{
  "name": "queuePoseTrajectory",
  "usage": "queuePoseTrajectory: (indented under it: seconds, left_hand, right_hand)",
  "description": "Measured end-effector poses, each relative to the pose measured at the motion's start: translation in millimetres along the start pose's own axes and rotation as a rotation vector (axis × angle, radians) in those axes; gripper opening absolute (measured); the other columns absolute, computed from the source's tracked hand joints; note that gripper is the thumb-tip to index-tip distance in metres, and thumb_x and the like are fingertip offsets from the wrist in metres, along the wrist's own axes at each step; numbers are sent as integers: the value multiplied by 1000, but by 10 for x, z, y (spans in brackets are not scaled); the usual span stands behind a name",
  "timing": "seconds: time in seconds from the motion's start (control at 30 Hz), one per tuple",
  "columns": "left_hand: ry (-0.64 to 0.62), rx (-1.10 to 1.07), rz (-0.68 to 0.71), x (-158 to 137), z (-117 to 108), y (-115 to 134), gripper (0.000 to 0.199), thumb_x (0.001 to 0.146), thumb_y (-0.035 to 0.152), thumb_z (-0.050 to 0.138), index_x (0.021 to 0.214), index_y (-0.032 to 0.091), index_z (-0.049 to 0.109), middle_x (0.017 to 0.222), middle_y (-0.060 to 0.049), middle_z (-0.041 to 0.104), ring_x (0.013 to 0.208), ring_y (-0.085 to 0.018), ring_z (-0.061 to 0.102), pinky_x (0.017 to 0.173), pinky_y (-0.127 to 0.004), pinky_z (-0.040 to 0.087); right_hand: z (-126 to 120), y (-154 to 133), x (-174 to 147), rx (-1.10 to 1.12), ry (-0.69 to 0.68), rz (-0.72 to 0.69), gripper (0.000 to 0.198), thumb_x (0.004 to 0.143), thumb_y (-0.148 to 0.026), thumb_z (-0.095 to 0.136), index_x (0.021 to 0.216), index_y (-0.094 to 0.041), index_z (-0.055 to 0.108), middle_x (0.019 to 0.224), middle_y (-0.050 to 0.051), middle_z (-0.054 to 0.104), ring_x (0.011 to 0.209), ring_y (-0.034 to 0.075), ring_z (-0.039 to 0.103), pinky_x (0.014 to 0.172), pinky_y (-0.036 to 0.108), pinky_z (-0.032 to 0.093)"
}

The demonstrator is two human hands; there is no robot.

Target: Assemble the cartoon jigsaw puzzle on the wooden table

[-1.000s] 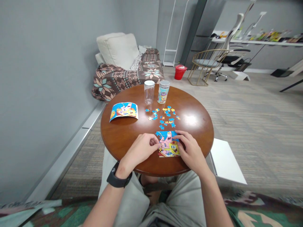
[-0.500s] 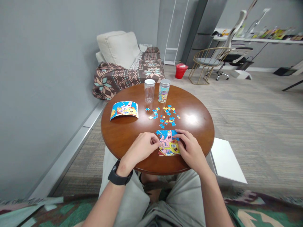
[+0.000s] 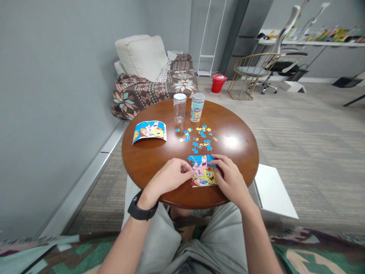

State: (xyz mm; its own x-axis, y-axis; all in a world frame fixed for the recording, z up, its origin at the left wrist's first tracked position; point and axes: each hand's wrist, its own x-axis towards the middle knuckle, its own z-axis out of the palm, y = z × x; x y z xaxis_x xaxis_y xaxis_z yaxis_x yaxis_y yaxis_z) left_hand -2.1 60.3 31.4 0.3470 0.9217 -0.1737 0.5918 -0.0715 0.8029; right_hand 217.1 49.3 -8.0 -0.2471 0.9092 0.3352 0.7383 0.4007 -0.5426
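A partly joined jigsaw puzzle (image 3: 202, 173) with a pink and a yellow cartoon figure lies flat near the table's front edge. At its left edge, my left hand (image 3: 175, 175) has thumb and forefinger pinched on a puzzle piece, mostly hidden by the fingertips. My right hand (image 3: 229, 179) rests over the right side of the puzzle, fingers apart, covering part of that side. Loose puzzle pieces (image 3: 203, 136), mostly blue with some yellow, are scattered just beyond the puzzle. To the left stands a curved picture sheet (image 3: 150, 131) with similar figures.
At the back of the round wooden table (image 3: 148, 163) stand a clear jar (image 3: 179, 110) with a white lid and a printed jar (image 3: 197, 108) with a silvery lid. A white box (image 3: 275, 190) is beside the table at right. A covered sofa (image 3: 159, 85) stands beyond.
The view has shifted slightly. Both hands stay at about the same places on the puzzle; the loose pieces look unmoved.
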Motion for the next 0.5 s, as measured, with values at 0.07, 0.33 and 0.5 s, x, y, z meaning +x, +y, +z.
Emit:
queuePoseTrajectory:
  seconds: [0.07,0.33,0.5]
  left_hand:
    - [-8,-3,-3,5,2,-8,24,77,37,58,75,17,72,75,-3,74,69,-17,65,61,-24,45]
    - [45,104,0,-31,-13,90,19,78,30,60,72,17,73,74,-4,73,67,-17,65,63,-26,45]
    - [94,184,40,-75,-12,89,13,80,26,63,76,17,71,73,-2,70,67,-16,64,66,-26,48]
  right_hand:
    - [-4,-5,0,-2,0,7,25,85,-15,43,99,-22,63,123,10,59,116,27,54,99,47,43]
    - [1,-10,7,0,6,1,25,85,-15,43,99,-21,63,123,11,59,116,27,55,98,47,43]
    - [2,-5,7,-9,2,-4,24,86,-15,43,99,-21,62,123,11,59,115,26,55,98,47,44]
